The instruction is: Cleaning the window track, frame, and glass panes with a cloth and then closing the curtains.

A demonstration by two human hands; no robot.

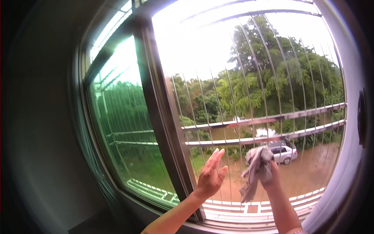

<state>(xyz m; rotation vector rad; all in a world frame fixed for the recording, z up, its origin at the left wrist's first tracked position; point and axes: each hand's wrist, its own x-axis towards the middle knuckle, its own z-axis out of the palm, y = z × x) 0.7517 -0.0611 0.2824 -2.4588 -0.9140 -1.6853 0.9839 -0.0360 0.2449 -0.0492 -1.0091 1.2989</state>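
A crumpled grey cloth (pixel 257 165) is bunched in my right hand (pixel 270 178), with one end hanging down on its left side. The cloth covers most of that hand's fingers. My left hand (pixel 211 175) is raised beside the window frame's upright (pixel 172 137), fingers extended and thumb apart, holding nothing. Both hands are in front of the uncovered right-hand window opening (pixel 216 163). To the left of them is a green-tinted sliding window pane (pixel 128 117) in a dark frame.
Metal security bars (pixel 263 117) stand outside the opening, with a slatted ledge (pixel 228 207) at their base. A dark curtain (pixel 96 166) hangs at the left and a pale curtain (pixel 339 175) at the right. Beyond the bars are a silver car (pixel 283 153) and trees (pixel 263 67).
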